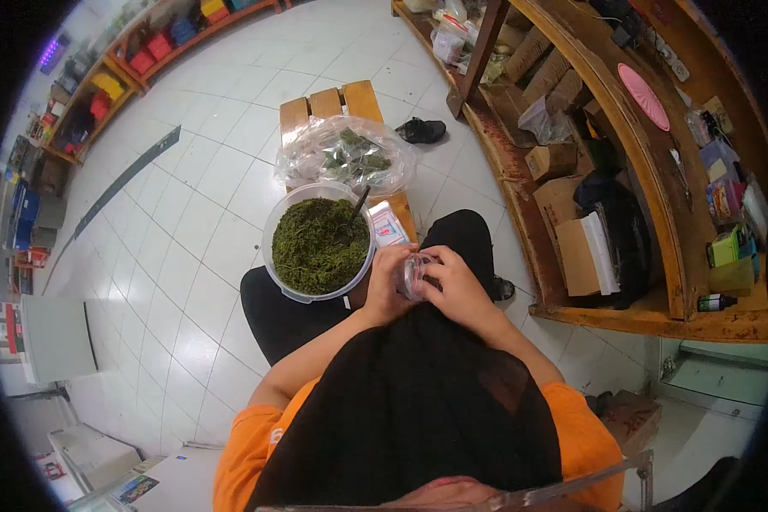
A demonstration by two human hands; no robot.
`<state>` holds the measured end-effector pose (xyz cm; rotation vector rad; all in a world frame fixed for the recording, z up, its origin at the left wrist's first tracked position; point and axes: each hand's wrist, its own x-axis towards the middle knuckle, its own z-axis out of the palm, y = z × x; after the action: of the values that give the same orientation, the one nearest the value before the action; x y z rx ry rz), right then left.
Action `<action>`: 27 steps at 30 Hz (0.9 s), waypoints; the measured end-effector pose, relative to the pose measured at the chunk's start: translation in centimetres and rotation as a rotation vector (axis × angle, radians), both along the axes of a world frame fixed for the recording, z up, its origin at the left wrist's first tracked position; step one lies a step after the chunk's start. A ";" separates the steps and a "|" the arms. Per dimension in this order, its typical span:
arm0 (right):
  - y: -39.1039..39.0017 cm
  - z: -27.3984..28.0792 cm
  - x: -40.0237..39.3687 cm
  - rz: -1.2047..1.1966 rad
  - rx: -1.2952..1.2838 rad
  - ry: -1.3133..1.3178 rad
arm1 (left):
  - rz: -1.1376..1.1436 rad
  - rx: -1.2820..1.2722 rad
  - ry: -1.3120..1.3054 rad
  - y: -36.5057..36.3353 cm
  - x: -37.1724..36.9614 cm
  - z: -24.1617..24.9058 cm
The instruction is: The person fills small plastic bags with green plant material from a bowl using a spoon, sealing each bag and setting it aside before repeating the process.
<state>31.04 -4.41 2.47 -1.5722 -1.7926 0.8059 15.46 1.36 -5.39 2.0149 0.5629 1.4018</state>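
Close to my lap, my left hand [386, 286] is closed around the side of a small clear plastic container [412, 275]. My right hand [454, 286] grips the same container from the other side, fingers bent over its top. What is inside it is too small to make out. Just left of my hands stands a round clear plastic tub [269, 256] heaped with green moss [316, 249]. A dark handle [360, 203] sticks up out of the moss. Behind the tub, a clear plastic bag [307, 154] with more green clumps lies on a slatted wooden bench [325, 104].
A printed card or packet [388, 226] lies on the bench near my fingers. To the right rises a wooden shelf unit [687, 256] with cardboard boxes [563, 209] and a pink oval dish [644, 96]. A black shoe [421, 130] rests on the tiled floor [188, 247].
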 end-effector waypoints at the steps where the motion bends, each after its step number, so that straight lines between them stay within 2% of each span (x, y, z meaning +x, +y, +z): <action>1: 0.2 -0.3 0.1 0.057 0.001 0.011 | -0.013 0.002 0.010 0.0 -0.1 0.1; 4: 0.8 -0.2 0.3 0.095 -0.051 0.111 | -0.015 0.009 0.048 0.1 -0.2 0.3; 11: 0.7 -0.9 -0.4 -0.035 -0.022 0.034 | 0.000 -0.045 0.142 0.0 -0.2 0.3; 16: 0.6 -0.3 -0.4 -0.126 0.198 -0.109 | 0.038 -0.099 0.213 -0.1 0.2 0.2; 23: 1.1 -2.4 0.3 -0.198 0.096 0.042 | 0.115 -0.164 0.379 -0.2 0.3 0.2; 27: 1.3 -3.8 1.3 -0.078 0.063 0.052 | 0.112 -0.121 0.429 -0.3 0.1 0.0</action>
<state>32.33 -3.11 -1.36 -1.5562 -1.6935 0.7393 15.60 1.07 -5.41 2.2205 0.9339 0.9657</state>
